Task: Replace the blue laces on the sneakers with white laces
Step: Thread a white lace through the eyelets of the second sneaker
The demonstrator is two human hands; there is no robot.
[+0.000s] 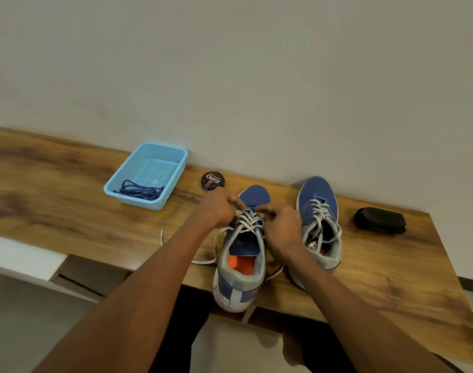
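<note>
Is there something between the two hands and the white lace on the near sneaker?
Nothing visible. Both the left hand and the right hand are already on the white lace of the near sneaker.

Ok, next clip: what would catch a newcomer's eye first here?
Both hands, left hand and right hand, pinch the white lace on the nearer blue sneaker at the middle of the wooden table. To its right the second sneaker already carries white laces. Off to the left, a light blue basket holds the removed blue laces.
</note>
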